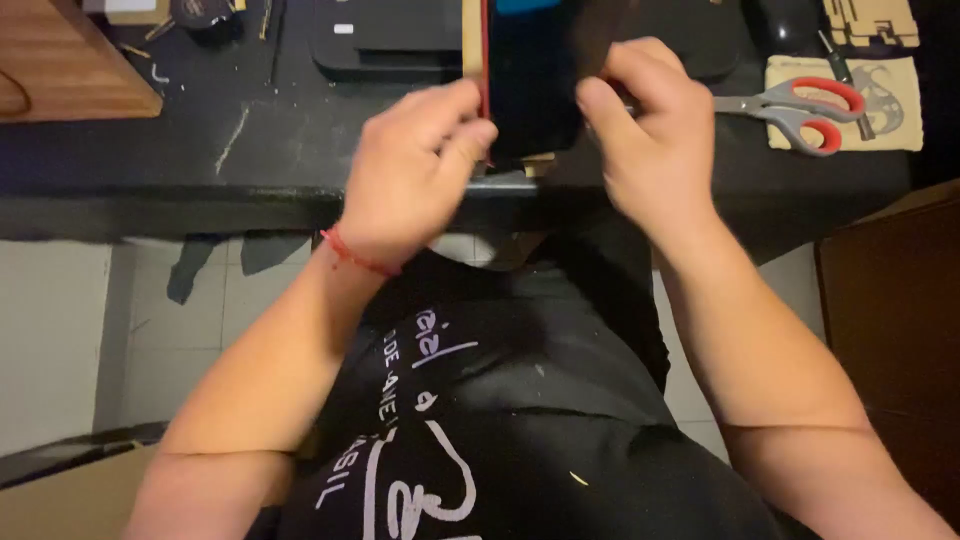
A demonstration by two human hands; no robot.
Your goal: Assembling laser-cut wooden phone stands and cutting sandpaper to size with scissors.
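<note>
1. Both hands clasp a dark flat panel [530, 85] upright over the counter [280, 150] edge: left hand [410, 175] pinches its red-edged side, right hand [650, 130] grasps the other.
2. Scissors [800, 108] lie unused, well right; work looks midway.

My left hand [415, 170] was motion-blurred; the dark flat object [530, 85] I gripped ran past the frame's top edge, its kind unclear.

Dim light over a scuffed black tabletop [270, 130], a wooden board [60, 65] at its far left corner, pale floor tiles [60, 330] below the edge, a brown cabinet [890, 330] to the right, and cardboard [70, 495] lower left.
</note>
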